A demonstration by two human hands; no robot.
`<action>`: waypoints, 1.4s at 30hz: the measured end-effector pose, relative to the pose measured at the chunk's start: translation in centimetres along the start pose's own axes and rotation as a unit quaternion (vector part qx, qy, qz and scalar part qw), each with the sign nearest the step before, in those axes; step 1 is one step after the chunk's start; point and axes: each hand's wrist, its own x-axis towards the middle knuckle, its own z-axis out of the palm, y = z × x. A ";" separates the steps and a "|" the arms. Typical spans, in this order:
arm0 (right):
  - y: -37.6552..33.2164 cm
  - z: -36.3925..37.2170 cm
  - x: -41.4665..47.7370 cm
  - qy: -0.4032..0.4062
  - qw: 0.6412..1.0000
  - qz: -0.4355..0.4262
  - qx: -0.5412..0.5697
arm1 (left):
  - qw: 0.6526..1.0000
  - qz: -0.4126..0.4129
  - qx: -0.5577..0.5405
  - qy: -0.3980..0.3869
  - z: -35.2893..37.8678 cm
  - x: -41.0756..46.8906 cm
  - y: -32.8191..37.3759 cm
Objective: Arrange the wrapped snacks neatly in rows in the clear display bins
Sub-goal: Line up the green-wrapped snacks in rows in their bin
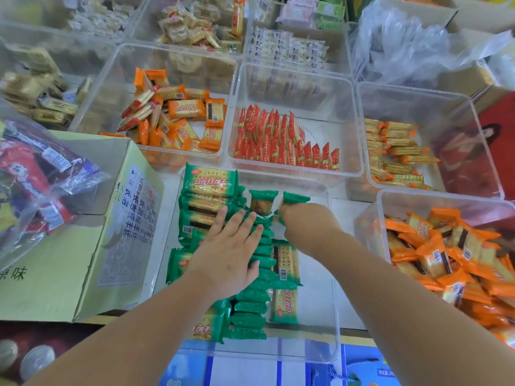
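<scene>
A clear display bin [333, 316] right in front of me holds green-wrapped cracker packs [252, 310], some standing on edge in a row, others lying flat. My left hand [231, 252] lies flat, fingers spread, on the row of green packs. My right hand [303, 221] is curled around a green pack [295, 198] at the far end of the row. Another green pack [262, 201] stands upright just left of it.
Neighbouring clear bins hold red packs [284, 140] in rows, loose orange packs [178, 118], orange-ended packs [395, 151] and a heap of orange packs [451, 257] at right. A cardboard box [83, 235] with bagged snacks stands at left.
</scene>
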 end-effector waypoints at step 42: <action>1.9 1.2 1.3 0.130 0.986 0.054 -0.093 | 1.000 -0.014 -0.011 0.000 -2.8 1.6 0.9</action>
